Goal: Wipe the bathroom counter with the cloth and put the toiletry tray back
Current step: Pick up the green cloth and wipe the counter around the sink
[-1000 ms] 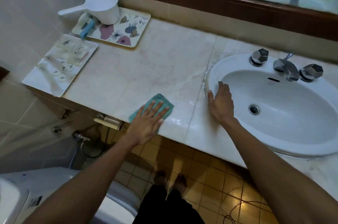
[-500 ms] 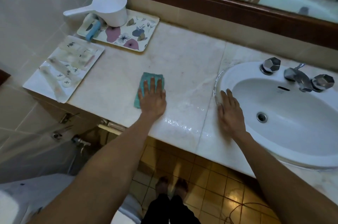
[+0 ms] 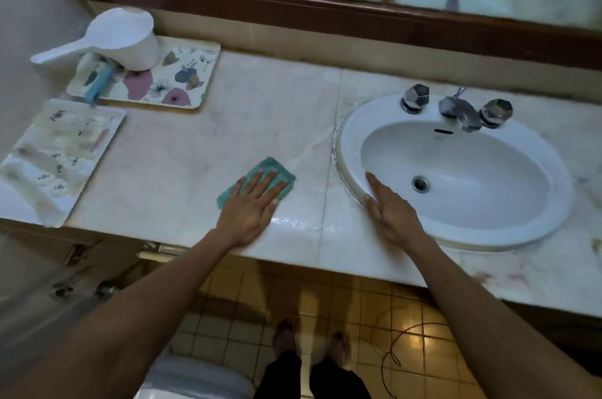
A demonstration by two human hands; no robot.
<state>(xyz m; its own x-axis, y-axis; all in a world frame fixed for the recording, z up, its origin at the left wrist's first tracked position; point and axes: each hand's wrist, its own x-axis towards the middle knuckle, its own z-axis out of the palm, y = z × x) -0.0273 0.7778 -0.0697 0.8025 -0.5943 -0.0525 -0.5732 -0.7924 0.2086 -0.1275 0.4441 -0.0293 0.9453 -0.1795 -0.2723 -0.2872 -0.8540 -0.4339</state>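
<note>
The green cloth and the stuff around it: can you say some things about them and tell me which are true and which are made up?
1. The left hand presses flat on the green cloth. True.
2. The right hand holds the faucet. False: it rests on the sink rim.
3. A white scoop sits on the flowered tray. True.
4. The cloth lies inside the sink. False: it is on the counter, left of the sink.

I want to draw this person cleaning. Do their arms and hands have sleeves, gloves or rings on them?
No sleeves show: both forearms are bare right up to the picture's bottom edge. The left hand and right hand wear no gloves, and no rings, watch or bracelet can be seen. Fingernails look short and plain.
</note>
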